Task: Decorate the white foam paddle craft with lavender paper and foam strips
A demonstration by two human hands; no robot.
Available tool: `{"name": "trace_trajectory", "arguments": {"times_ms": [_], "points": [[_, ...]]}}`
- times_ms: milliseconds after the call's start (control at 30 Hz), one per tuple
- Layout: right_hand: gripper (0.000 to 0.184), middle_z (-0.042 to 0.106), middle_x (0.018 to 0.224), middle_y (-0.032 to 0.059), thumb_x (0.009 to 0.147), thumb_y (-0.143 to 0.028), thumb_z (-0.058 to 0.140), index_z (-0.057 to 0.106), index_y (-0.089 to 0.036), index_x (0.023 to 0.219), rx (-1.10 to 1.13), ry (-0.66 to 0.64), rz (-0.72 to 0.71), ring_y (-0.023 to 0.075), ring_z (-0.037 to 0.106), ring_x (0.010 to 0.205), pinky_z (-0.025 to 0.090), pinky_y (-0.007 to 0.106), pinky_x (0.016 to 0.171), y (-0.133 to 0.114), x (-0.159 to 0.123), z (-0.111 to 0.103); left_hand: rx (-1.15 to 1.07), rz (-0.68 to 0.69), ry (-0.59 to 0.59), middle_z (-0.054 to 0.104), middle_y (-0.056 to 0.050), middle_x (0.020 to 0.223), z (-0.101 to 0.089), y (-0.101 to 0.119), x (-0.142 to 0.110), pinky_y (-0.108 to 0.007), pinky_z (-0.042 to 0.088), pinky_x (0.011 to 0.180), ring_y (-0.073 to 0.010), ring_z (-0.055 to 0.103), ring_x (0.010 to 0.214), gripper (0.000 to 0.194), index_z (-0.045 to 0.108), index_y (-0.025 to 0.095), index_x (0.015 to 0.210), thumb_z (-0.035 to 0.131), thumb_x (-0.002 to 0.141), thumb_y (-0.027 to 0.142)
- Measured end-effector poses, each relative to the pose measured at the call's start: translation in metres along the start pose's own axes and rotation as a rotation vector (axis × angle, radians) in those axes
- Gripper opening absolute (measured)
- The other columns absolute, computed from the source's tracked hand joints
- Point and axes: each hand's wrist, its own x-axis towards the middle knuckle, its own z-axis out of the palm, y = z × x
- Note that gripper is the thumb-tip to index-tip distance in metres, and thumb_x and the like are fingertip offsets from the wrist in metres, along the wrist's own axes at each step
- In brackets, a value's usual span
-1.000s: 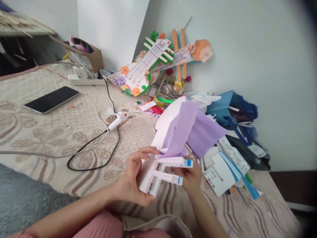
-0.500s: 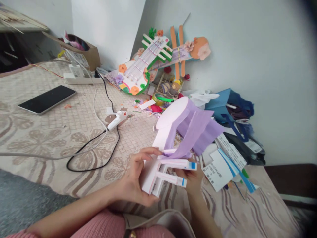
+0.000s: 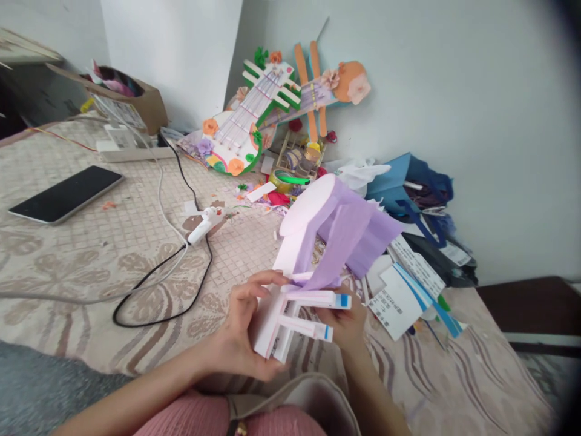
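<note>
My left hand (image 3: 240, 327) is closed on the narrow end of a white cardboard lute model (image 3: 287, 254), thumb below and fingers above. White pegs with blue tips (image 3: 318, 298) stick out sideways from that end. Purple crepe paper (image 3: 376, 233) lines the model's side, and a loose strip (image 3: 342, 239) hangs over it down to the pegs. Behind the pegs, my right hand (image 3: 348, 321) is curled against the model's far side; its fingertips are hidden. The round body of the model points away from me.
A white glue gun (image 3: 206, 225) with a looped black cord lies left of the model, and a phone (image 3: 66, 194) farther left. Two decorated lute models (image 3: 254, 115) lean at the wall. Cut cardboard (image 3: 394, 309) and a blue bag (image 3: 394, 181) lie right.
The view has shifted slightly, so the surroundings sit a little farther left. Both hands keep the same hold on the model, and the purple strip hangs much as before.
</note>
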Motion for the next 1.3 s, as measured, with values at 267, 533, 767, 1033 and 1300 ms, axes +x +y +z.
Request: {"name": "trace_trajectory", "arguments": {"times_ms": [267,533,767,1033,1300], "points": [[0.014,0.077,0.081,-0.0010,0.082,-0.016,0.065,0.072,-0.026,0.086,0.016,-0.012,0.021,0.0146,0.069,0.062,0.052,0.023,0.054,0.000,-0.002,-0.001,0.007,-0.011,-0.005,0.049,-0.015,0.127,0.000,-0.001,-0.001,-0.061,0.046,0.100,-0.0361,0.049,0.124,0.070,0.032,0.028,0.126,0.075,0.073,0.040],[0.008,0.075,0.073,-0.0015,0.081,-0.021,0.067,0.071,-0.026,0.084,-0.013,0.013,0.082,0.0156,0.067,0.058,0.053,0.026,0.054,0.005,-0.012,0.001,-0.031,-0.013,-0.041,0.047,-0.014,0.132,-0.001,0.002,0.001,-0.060,0.039,0.109,-0.0328,0.043,0.132,0.068,0.029,0.028,0.129,0.073,0.078,0.040],[0.010,0.076,0.076,0.0013,0.079,-0.020,0.069,0.072,-0.025,0.086,-0.091,0.104,0.061,0.0186,0.069,0.060,0.056,0.029,0.054,0.010,-0.022,0.006,0.049,-0.006,-0.075,0.036,-0.015,0.144,-0.008,0.000,-0.002,-0.059,0.040,0.108,-0.0332,0.034,0.138,0.074,0.032,0.027,0.129,0.078,0.073,0.046],[0.007,0.072,0.067,0.0015,0.078,-0.021,0.067,0.071,-0.022,0.084,-0.062,0.145,0.122,0.0177,0.067,0.054,0.055,0.027,0.049,0.011,-0.025,0.011,0.282,0.204,-0.050,0.049,-0.009,0.114,-0.012,0.009,0.005,-0.051,0.044,0.105,-0.0249,0.048,0.114,0.037,0.052,0.021,0.118,0.064,0.087,0.038],[0.006,0.075,0.072,0.0023,0.079,-0.021,0.068,0.071,-0.022,0.084,-0.075,0.133,0.149,0.0190,0.070,0.058,0.057,0.029,0.053,0.010,-0.026,0.012,0.428,0.306,-0.018,0.059,-0.007,0.101,-0.014,0.011,0.010,-0.042,0.049,0.094,-0.0217,0.057,0.101,0.039,0.054,0.016,0.116,0.068,0.085,0.035]]}}
